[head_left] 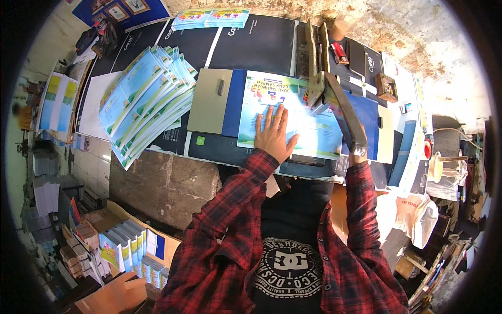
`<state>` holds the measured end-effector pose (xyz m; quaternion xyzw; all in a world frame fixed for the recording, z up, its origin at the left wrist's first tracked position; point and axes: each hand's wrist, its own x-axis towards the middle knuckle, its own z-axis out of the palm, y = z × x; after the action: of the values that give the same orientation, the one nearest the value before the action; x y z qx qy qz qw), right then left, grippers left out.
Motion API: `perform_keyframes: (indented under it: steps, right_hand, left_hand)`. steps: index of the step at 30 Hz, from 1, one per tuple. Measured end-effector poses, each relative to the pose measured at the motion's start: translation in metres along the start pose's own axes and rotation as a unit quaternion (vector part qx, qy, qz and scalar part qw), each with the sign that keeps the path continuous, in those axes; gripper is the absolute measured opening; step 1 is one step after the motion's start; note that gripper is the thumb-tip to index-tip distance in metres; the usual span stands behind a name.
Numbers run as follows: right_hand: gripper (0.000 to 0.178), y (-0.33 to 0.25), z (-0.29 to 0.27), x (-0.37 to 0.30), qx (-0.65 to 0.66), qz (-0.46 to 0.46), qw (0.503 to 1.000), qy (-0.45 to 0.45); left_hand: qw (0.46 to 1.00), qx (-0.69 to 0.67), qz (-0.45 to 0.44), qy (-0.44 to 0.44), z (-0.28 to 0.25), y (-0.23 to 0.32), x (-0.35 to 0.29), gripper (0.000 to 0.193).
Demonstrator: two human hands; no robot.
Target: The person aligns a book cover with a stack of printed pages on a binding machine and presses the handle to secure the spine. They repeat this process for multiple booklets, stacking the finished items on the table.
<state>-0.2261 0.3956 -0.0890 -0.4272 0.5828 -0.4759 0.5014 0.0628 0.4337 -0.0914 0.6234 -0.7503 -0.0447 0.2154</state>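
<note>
Light-blue printed cover sheets (251, 131) lie across the middle of the table, brightly lit in part. My left hand (274, 133) rests flat on their left half, fingers spread. Over their right side stands a metal machine that looks like a long-arm stapler (316, 86), with a long worn lever (345, 115) slanting toward me. At the lever's near end my right hand (357, 158) is closed round it, most of its fingers hidden beneath the metal. A grey-beige board (209, 102) with a dark clip and a blue strip lies beside the sheets at left.
A fanned pile of printed sheets (146, 104) lies at the left. Another stack (209, 18) sits at the far edge. Right of the machine are a red small box (339, 53) and a wooden block (386, 87). A carton of booklets (128, 243) stands low at left.
</note>
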Motion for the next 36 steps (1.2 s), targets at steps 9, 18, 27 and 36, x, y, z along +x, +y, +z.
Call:
perform_keyframes:
  steps: [9, 18, 27, 36]
  right_hand:
    - [0.066, -0.006, 0.015, -0.010, 0.115, -0.028, 0.992, -0.038]
    - [0.055, 0.017, 0.033, 0.003, -0.211, -0.257, 0.943, 0.023]
    - [0.066, -0.005, 0.071, -0.013, -0.119, -0.036, 0.991, -0.059]
    - [0.070, -0.003, 0.071, -0.014, -0.101, -0.044, 0.991, -0.076]
  left_hand:
    - [0.995, 0.021, 0.099, -0.028, -0.017, -0.066, 0.075, 0.103]
    - [0.993, 0.024, 0.076, -0.084, -0.018, -0.087, 0.077, 0.112]
    - [0.994, 0.043, 0.062, -0.077, -0.032, -0.122, 0.070, 0.111]
    - [0.991, 0.010, 0.129, -0.029, -0.034, -0.066, 0.037, 0.080]
